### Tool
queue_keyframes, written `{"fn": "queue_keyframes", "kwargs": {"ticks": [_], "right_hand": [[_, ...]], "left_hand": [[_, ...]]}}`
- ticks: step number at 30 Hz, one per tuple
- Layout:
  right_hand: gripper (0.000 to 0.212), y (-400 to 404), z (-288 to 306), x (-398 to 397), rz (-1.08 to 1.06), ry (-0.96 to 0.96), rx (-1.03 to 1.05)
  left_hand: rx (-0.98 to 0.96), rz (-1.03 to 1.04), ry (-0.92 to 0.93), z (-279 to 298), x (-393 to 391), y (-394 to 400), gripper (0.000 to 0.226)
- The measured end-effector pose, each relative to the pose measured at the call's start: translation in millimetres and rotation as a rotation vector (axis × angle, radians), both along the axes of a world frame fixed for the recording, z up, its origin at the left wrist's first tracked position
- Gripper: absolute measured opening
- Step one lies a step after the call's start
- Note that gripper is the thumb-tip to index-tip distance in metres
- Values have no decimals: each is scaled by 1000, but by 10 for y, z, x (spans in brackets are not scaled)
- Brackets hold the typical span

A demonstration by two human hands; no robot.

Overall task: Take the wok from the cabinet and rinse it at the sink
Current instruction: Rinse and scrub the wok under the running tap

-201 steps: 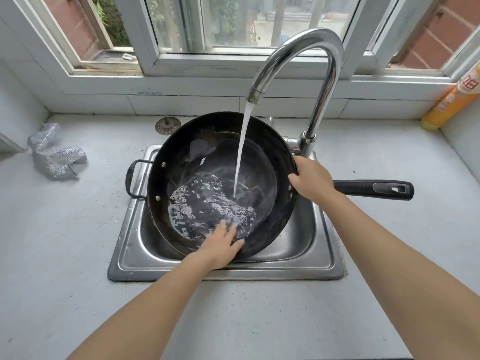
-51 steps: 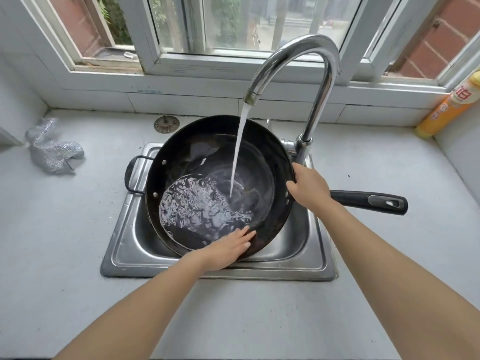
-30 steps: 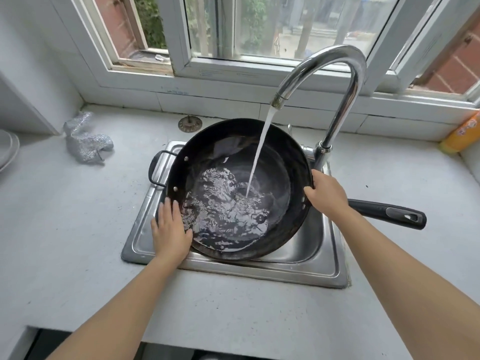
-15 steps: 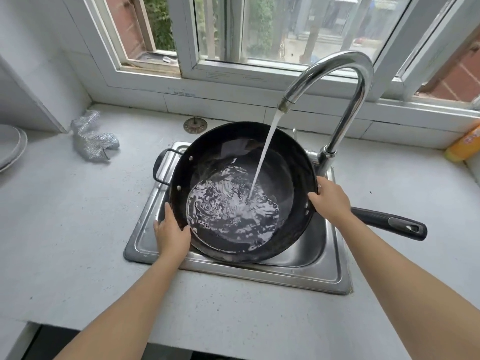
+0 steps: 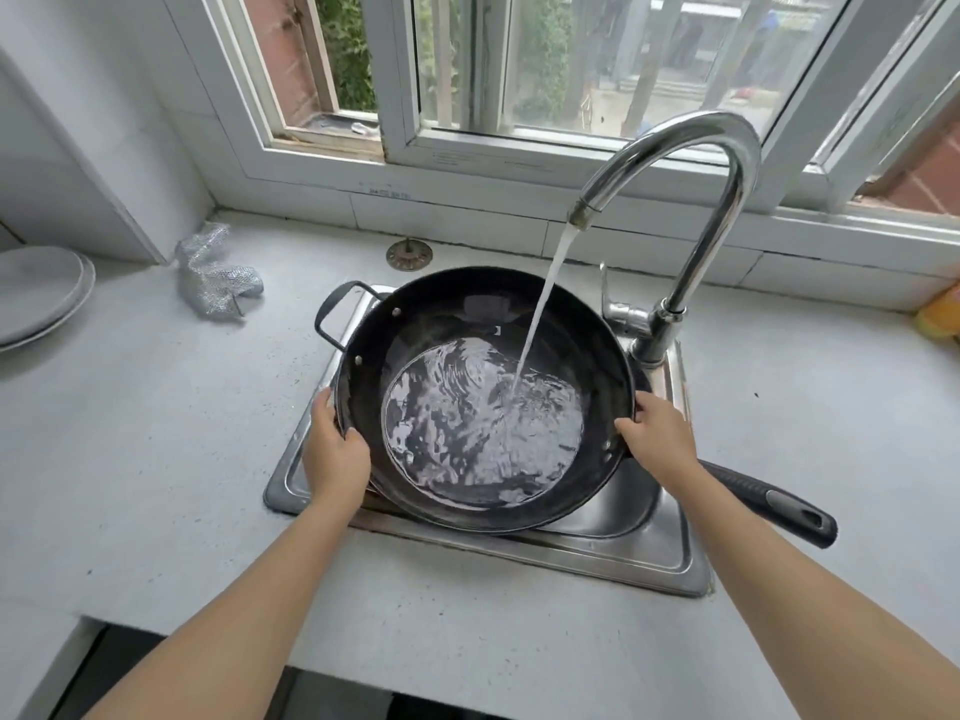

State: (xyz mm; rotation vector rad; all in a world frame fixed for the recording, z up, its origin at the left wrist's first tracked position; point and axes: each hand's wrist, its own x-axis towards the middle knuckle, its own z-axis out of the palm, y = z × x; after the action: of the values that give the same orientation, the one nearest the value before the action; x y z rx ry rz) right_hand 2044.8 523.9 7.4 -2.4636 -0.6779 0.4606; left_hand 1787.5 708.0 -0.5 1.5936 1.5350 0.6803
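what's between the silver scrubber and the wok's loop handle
Only bare counter lies between the scrubber and the loop handle, as the head view shows.

The wok (image 5: 483,397) fills nearly the whole sink (image 5: 597,556), with the tap (image 5: 691,210) arching over its far right side (water running). Bare counter (image 5: 156,459) lies left, between the plates (image 5: 39,293) and sink.

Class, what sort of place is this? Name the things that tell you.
Most likely a home kitchen: a steel sink with a running tap, a wok under it, and plates stacked nearby.
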Motion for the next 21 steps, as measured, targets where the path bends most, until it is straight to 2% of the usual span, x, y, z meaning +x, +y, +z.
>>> {"fn": "queue_keyframes", "kwargs": {"ticks": [6,13,17,21], "right_hand": [[10,-27,-104,-60,-10,85,49],[17,-83,-201,-143,-24,183,27],[12,-120,-242,-187,-34,277,43],[27,-140,-218,-251,-37,339,68]], "left_hand": [[101,82,-82,157,-42,-26,56],[165,115,-55,366,-71,-22,56],[182,102,7,531,-51,-67,55],[192,81,36,655,-34,-80,52]]}}
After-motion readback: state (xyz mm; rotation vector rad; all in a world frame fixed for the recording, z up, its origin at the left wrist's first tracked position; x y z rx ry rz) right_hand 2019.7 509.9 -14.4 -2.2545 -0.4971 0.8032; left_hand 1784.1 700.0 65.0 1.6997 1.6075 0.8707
